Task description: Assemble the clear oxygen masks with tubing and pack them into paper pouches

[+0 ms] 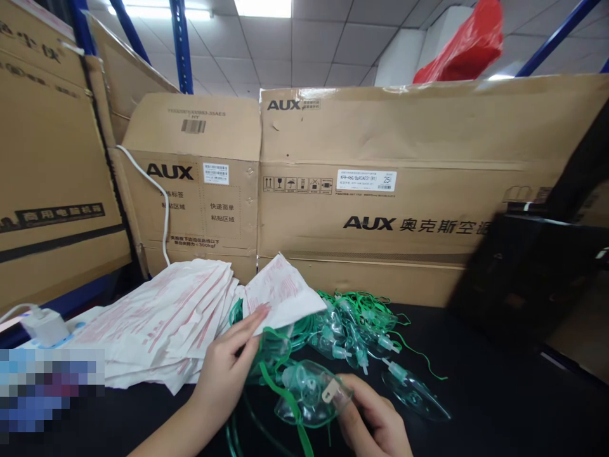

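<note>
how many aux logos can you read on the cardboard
3: one AUX logo on the left panel, a second logo at the upper left of the wide panel, a third logo near that panel's middle. The black object at right may hide more.

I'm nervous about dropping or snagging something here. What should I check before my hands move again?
1. Right hand has a grip on the clear green mask: ok, thumb and fingers at its edge.
2. Left hand holds the printed white packet: ok.
3. Green strap tucked out of the way: not ok, it hangs loose across the mask.
4. Mouth of the held packet open: cannot tell from this angle.
5. Other masks lying separately: not ok, most are heaped together beyond the hands.
6. Packet stack clear of the mask in hand: ok, it lies off to the left.
</note>
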`<state>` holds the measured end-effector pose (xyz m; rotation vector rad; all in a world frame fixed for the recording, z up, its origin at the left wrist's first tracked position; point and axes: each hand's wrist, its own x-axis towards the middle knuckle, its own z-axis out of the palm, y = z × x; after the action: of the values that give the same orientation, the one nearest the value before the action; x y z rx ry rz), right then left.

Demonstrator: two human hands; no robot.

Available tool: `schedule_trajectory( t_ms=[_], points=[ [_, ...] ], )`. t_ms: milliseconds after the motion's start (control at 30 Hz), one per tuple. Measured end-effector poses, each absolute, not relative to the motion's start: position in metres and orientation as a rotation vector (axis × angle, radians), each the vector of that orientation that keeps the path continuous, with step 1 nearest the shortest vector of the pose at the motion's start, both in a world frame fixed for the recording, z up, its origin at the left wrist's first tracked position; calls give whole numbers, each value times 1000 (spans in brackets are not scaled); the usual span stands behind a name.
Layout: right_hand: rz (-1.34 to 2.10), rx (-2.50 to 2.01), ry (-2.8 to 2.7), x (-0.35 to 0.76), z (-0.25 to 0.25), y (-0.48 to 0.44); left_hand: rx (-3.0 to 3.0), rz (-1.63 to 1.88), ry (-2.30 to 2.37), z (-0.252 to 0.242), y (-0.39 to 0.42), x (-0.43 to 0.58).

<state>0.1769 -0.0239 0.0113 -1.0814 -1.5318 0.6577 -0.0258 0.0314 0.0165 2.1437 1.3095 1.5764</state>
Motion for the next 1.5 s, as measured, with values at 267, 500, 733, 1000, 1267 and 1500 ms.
schedule_trajectory(
  t_ms=[267,500,733,1000,1267,1500],
  points=[
    [847,-1130,-1554,172,13,-12,2766,1394,1259,-6,30,-15],
    [1056,-1120,-1421,167,1,-5,2890,1317,1268,-7,33,-12],
    [1348,-1126,-905,178,5,13,2885,1329,1306,-10,38,-17],
    [1277,-1011,-738,189,26,9,2935,1279,1369,-14,42,-21],
    [1190,-954,-669,193,31,10,2943,1287,1399,-13,40,-18],
    [1151,-998,-742,179,14,8,2947,1351,1379,-8,37,-14]
  ],
)
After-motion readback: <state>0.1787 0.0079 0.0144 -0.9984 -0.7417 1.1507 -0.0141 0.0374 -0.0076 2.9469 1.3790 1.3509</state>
